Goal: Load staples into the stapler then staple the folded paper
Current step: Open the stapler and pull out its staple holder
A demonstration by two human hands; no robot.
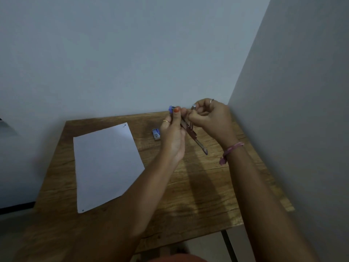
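Note:
A small stapler [196, 140] with a blue end hangs above the far right part of the wooden table [188, 186], swung open so its metal arm points down toward me. My left hand [174, 137] grips its blue upper end. My right hand [209, 118] pinches something small at the stapler's top; whether it is a strip of staples is too small to tell. A small blue staple box [156, 133] lies on the table just left of my hands. A white sheet of paper [105, 165] lies flat at the left.
The table stands in a corner, with a wall behind it and another wall close along its right side. A dark object [5, 125] shows at the left edge. A metal table leg [229, 246] is visible at the lower right.

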